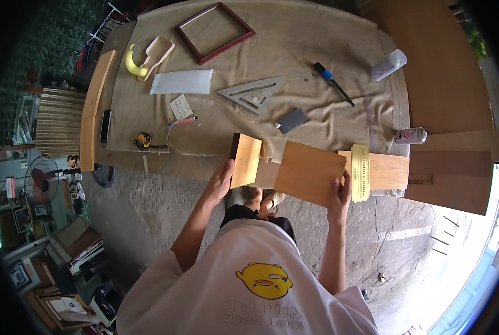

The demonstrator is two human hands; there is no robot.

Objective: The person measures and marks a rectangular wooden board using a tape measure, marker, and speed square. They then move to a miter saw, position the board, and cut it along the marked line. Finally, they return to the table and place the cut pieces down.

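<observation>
My left hand (223,177) is closed around the left edge of a small wooden board (247,161) with a dark side edge, held tilted at the table's front. A wider, flat wooden board (308,173) is gripped at its right edge by my right hand (340,192), thumb on top. The two boards are apart, with a narrow gap between them. Just right of my right hand lies a yellow printed strip (360,173), across another wooden board (388,172) at the table edge. A grey rectangular block (292,120) lies beyond the wider board.
On the cloth-covered table (227,125) lie a set square (253,95), brush (334,84), picture frame (216,32), white sheet (181,82), pen (182,121) and tape measure (143,140). Spray cans (411,135) stand at the right. A fan (43,177) is at the left.
</observation>
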